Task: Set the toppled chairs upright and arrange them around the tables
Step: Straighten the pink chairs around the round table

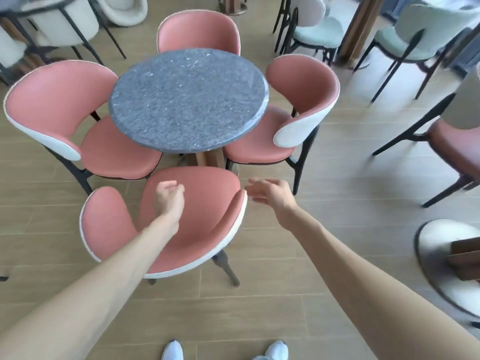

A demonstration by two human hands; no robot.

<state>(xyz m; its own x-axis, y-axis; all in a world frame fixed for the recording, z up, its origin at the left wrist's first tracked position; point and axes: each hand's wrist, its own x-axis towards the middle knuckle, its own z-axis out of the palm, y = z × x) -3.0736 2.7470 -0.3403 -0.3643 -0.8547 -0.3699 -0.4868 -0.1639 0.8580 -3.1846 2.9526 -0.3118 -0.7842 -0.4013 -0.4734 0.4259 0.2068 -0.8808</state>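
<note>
Both hands hang loose above the near pink chair (pixel 197 219), gripping nothing: left hand (pixel 168 197) relaxed, right hand (pixel 270 194) fingers spread. Four pink chairs stand upright around one round grey table (pixel 188 100), one each near, far, left and right.

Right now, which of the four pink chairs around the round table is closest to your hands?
The near pink chair, its back toward the person; both hands hover over it, unlike the other three pink chairs.
</note>
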